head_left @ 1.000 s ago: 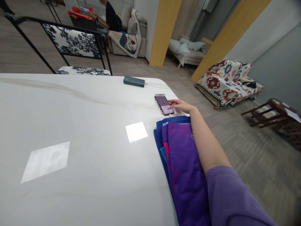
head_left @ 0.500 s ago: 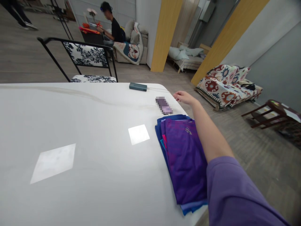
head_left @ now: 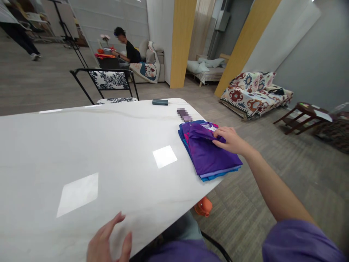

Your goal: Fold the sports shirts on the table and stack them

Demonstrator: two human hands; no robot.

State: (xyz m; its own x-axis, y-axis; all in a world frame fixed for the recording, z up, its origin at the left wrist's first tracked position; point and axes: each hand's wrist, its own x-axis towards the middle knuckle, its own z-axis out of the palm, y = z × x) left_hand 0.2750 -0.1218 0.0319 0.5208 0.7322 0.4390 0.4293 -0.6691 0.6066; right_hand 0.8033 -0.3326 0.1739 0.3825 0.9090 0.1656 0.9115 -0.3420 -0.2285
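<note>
A stack of folded clothes with blue and lilac edges lies at the right edge of the white table point(head_left: 122, 156). On top is a purple T-shirt point(head_left: 209, 160). My right hand point(head_left: 229, 140) pinches the upper part of this shirt, and the cloth there is lifted and creased. Low in the view, my left hand point(head_left: 109, 238) hovers over or rests on the table's near edge, thumb and fingers apart, holding nothing.
Beyond the stack lie a phone point(head_left: 184, 114) and a dark green power bank point(head_left: 160, 102). A patterned chair point(head_left: 110, 80) stands across the table. An orange object point(head_left: 203, 207) is below the table edge. A person point(head_left: 131, 51) sits in the background.
My right hand has come back from beyond the stack and taken hold of the purple T-shirt, lifting its upper part. My left hand has come into view. The camera view has shifted.
</note>
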